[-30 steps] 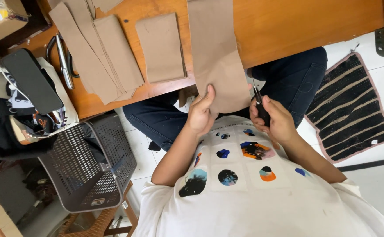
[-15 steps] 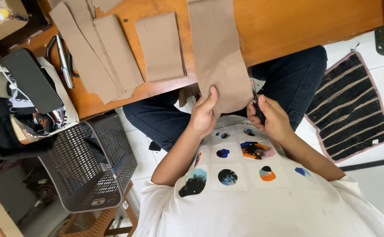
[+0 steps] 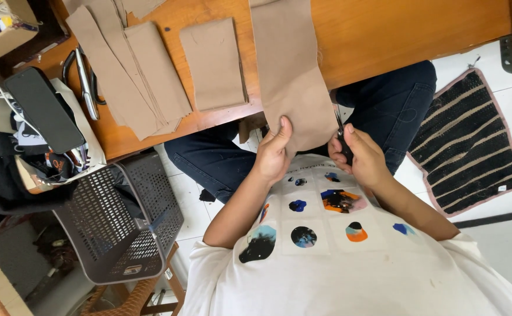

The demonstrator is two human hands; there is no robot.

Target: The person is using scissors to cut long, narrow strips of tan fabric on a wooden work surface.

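Observation:
A long tan fabric strip (image 3: pixel 288 76) lies on the wooden table (image 3: pixel 408 29) and hangs over its near edge. My left hand (image 3: pixel 272 157) pinches the strip's lower end, thumb on top. My right hand (image 3: pixel 362 159) is closed on small black scissors (image 3: pixel 342 136), whose blades sit at the strip's right edge. Below both hands are my white printed shirt and dark jeans.
More tan fabric pieces (image 3: pixel 212 61) and a stack of strips (image 3: pixel 133 76) lie on the table. To the left are large shears (image 3: pixel 85 79) and a black phone (image 3: pixel 44 108). A grey plastic basket (image 3: pixel 118 225) stands at lower left. A striped mat (image 3: pixel 472 140) lies on the floor at right.
Almost nothing has changed. Both hands stay at the strip's hanging end, and my right hand with the scissors has edged slightly closer to the fabric.

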